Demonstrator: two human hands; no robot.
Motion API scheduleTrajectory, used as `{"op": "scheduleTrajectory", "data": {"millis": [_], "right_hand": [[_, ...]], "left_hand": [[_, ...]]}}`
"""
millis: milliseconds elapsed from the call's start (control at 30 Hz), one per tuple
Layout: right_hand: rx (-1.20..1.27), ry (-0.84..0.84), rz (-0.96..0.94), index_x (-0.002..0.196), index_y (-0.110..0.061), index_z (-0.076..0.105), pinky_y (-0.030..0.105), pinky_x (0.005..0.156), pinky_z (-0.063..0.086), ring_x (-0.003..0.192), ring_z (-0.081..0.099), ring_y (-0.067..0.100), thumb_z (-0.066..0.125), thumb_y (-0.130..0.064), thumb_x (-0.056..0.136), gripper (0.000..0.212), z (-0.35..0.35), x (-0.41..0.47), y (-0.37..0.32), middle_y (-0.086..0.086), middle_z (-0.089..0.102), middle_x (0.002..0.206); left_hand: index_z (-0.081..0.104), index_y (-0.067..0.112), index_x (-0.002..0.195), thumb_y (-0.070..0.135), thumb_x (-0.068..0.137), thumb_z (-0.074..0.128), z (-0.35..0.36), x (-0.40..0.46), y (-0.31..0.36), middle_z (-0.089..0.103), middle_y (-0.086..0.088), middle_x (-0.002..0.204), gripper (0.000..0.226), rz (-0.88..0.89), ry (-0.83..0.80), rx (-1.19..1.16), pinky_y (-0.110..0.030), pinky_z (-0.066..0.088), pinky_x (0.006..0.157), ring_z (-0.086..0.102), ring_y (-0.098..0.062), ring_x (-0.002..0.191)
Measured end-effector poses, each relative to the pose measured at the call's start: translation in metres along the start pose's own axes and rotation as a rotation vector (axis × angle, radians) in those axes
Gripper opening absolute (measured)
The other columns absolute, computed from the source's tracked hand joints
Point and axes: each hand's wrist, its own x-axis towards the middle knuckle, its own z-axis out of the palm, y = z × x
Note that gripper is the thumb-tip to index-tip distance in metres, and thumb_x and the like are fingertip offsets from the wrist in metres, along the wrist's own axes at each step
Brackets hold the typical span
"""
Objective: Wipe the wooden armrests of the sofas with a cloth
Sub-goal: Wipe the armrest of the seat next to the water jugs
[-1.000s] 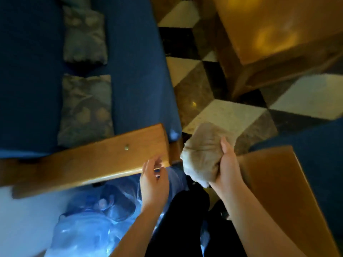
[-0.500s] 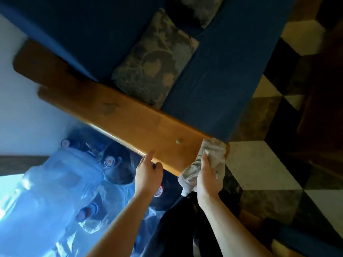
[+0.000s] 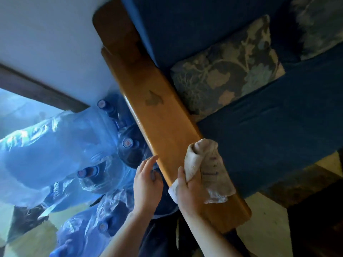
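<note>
A long wooden armrest [image 3: 157, 112] of the blue sofa [image 3: 269, 130] runs from the top centre down to the lower right. A dull smear marks its middle. My right hand [image 3: 189, 193] grips a crumpled beige cloth [image 3: 206, 169] and holds it down on the near part of the armrest. My left hand [image 3: 146, 180] hovers beside the armrest's left edge with relaxed fingers, its fingertips close to the wood, holding nothing.
Several large water bottles wrapped in blue plastic [image 3: 74, 164] stand left of the armrest, close under it. A patterned cushion [image 3: 226, 69] lies on the sofa seat. A white wall [image 3: 46, 38] is upper left. Checkered floor tiles [image 3: 263, 219] show lower right.
The view swung left so the armrest now runs steeply. My right hand has brought the cloth from the armrest's end onto its top surface. My left hand stays by the left edge.
</note>
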Motion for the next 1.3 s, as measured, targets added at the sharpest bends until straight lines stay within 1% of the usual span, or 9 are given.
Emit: {"op": "scheduleTrajectory", "data": {"millis": [133, 300, 467, 633, 733, 833, 1000, 1133, 1300], "right_hand": [[-0.635, -0.004, -0.487, 0.147, 0.002, 0.055, 0.052, 0.118, 0.044, 0.139, 0.056, 0.038, 0.039, -0.052, 0.105, 0.070, 0.006, 0.026, 0.015, 0.024, 0.059, 0.149], [-0.800, -0.054, -0.672, 0.156, -0.006, 0.045, 0.050, 0.123, 0.035, 0.152, 0.040, 0.032, 0.041, -0.051, 0.100, 0.072, 0.008, 0.059, 0.026, 0.017, 0.042, 0.163], [-0.794, -0.002, -0.795, 0.158, -0.010, 0.041, 0.048, 0.127, 0.025, 0.157, 0.033, 0.029, 0.046, -0.046, 0.097, 0.071, 0.024, 0.088, 0.029, 0.012, 0.034, 0.167], [-0.494, 0.240, -0.674, 0.152, -0.004, 0.050, 0.051, 0.125, 0.033, 0.152, 0.041, 0.029, 0.050, -0.033, 0.101, 0.059, 0.060, 0.108, -0.009, 0.015, 0.048, 0.160], [-0.197, 0.354, -0.490, 0.146, 0.000, 0.056, 0.052, 0.122, 0.038, 0.146, 0.050, 0.030, 0.054, -0.025, 0.104, 0.050, 0.083, 0.127, -0.048, 0.018, 0.056, 0.152], [0.154, 0.264, -0.276, 0.144, -0.004, 0.060, 0.042, 0.117, 0.046, 0.137, 0.058, 0.019, 0.051, -0.025, 0.106, 0.044, 0.100, 0.156, -0.090, 0.012, 0.062, 0.147], [0.232, -0.015, -0.174, 0.135, -0.029, 0.066, -0.002, 0.089, 0.043, 0.096, 0.058, -0.026, 0.050, -0.048, 0.102, 0.042, 0.101, 0.202, -0.132, -0.032, 0.060, 0.106], [0.079, -0.220, -0.195, 0.095, -0.066, 0.061, 0.040, 0.115, 0.046, 0.119, 0.063, 0.003, 0.049, -0.065, 0.093, 0.012, 0.099, 0.238, -0.146, -0.032, 0.062, 0.108], [0.034, -0.525, -0.248, 0.112, -0.041, 0.073, 0.031, 0.099, 0.057, 0.109, 0.071, 0.004, 0.060, -0.055, 0.090, 0.030, 0.110, 0.259, -0.171, -0.024, 0.076, 0.101]], "left_hand": [[0.064, 0.023, 0.132, -0.009, 0.086, 0.057, 0.020, 0.036, 0.016, 0.059, 0.006, 0.131, 0.057, -0.096, 0.060, -0.016, -0.021, 0.048, 0.094, 0.057, -0.011, 0.116], [0.067, 0.024, 0.126, -0.008, 0.086, 0.054, 0.023, 0.057, 0.026, 0.057, 0.010, 0.123, 0.053, -0.224, 0.159, -0.139, 0.003, 0.038, 0.076, 0.056, 0.001, 0.103], [0.062, 0.047, 0.104, -0.004, 0.091, 0.059, 0.026, 0.078, 0.011, 0.058, 0.018, 0.115, 0.052, -0.243, 0.259, -0.238, -0.006, 0.048, 0.075, 0.059, 0.005, 0.103], [0.061, 0.027, 0.129, 0.010, 0.094, 0.064, 0.029, 0.114, 0.002, 0.057, 0.005, 0.122, 0.038, -0.281, 0.233, -0.249, -0.042, 0.056, 0.092, 0.060, -0.014, 0.109], [0.063, 0.024, 0.128, 0.005, 0.092, 0.064, 0.024, 0.136, 0.001, 0.059, 0.001, 0.117, 0.040, -0.298, 0.239, -0.209, -0.022, 0.053, 0.085, 0.060, -0.015, 0.101], [0.065, 0.024, 0.124, 0.005, 0.093, 0.066, 0.016, 0.159, -0.002, 0.063, 0.003, 0.108, 0.036, -0.277, 0.250, -0.185, -0.003, 0.042, 0.067, 0.060, -0.003, 0.085], [0.058, 0.028, 0.131, -0.001, 0.092, 0.062, 0.006, 0.187, -0.004, 0.066, 0.009, 0.091, 0.049, -0.356, 0.187, -0.281, -0.011, 0.044, 0.061, 0.064, -0.005, 0.081], [0.057, 0.028, 0.126, -0.001, 0.091, 0.065, 0.008, 0.199, -0.005, 0.064, 0.008, 0.084, 0.047, -0.369, 0.167, -0.335, -0.001, 0.044, 0.058, 0.061, 0.007, 0.078], [0.053, 0.034, 0.118, 0.006, 0.094, 0.053, 0.007, 0.204, -0.015, 0.064, 0.005, 0.076, 0.037, -0.345, 0.105, -0.470, -0.012, 0.047, 0.050, 0.059, 0.001, 0.063]]}}
